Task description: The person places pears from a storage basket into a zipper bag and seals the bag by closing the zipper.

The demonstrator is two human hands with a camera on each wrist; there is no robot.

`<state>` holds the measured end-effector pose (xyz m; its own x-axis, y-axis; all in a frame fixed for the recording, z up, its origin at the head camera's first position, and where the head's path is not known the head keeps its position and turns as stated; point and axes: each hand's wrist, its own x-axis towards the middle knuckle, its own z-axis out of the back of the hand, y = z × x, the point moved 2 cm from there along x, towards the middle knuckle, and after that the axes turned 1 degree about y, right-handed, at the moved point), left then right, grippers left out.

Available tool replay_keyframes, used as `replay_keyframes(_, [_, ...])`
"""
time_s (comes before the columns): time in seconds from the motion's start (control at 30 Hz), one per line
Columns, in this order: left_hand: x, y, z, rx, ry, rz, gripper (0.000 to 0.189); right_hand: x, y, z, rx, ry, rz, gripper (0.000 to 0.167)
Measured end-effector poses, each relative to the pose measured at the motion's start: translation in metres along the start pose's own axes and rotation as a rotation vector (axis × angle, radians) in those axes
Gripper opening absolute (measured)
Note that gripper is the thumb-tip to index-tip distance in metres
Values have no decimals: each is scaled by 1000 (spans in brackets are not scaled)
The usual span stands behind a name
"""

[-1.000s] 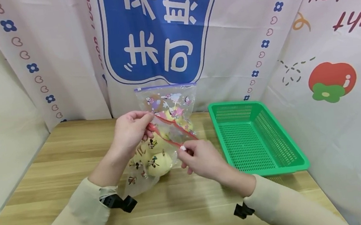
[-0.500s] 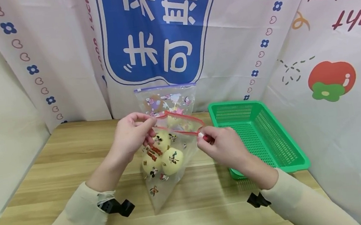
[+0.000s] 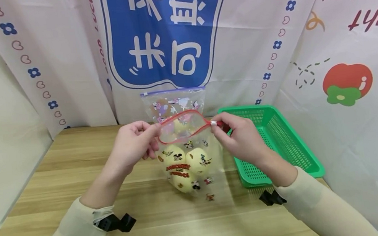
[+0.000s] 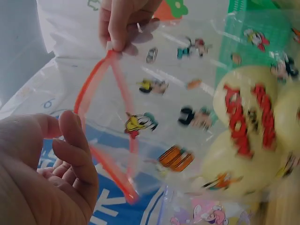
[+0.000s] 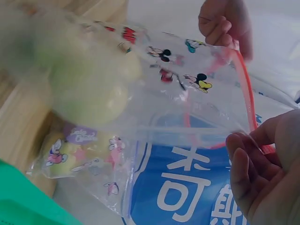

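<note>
A clear zip bag (image 3: 212, 177) with a red zip and printed cartoon figures hangs between my hands, its mouth spread wide. Inside sit pale yellow round things (image 3: 198, 161), bunched low in the bag. My left hand (image 3: 133, 145) pinches the bag's rim with thumb and forefinger near its left end. At the other end my right hand (image 3: 241, 135) pinches the red zip beside the white slider (image 3: 213, 123). The left wrist view shows the red zip (image 4: 89, 89) as a loop between the two hands, with one corner hanging free below the left fingers.
A second clear zip bag (image 3: 173, 104) with a purple zip stands behind, against the printed cloth (image 3: 237, 51), with pale yellow round things inside. On the right, a green plastic basket (image 3: 298, 141) sits on the wooden table (image 3: 77, 176), partly covered by my right hand.
The right hand has moved right and up, away from the left hand. The bag's bottom has swung right, and its mouth has widened. The second bag and basket have stayed put.
</note>
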<state>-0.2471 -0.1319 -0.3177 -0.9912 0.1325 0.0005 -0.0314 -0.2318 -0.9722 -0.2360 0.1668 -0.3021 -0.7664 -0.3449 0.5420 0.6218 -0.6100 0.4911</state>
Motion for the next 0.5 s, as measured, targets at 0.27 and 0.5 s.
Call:
replay_keyframes(0.27, [-2, 7, 25, -81, -82, -82, 32, 4, 1, 7, 59, 1, 20, 9])
replay_keyframes(0.5, [10, 33, 38, -25, -46, -84, 28, 2, -4, 10, 95, 21, 17, 11])
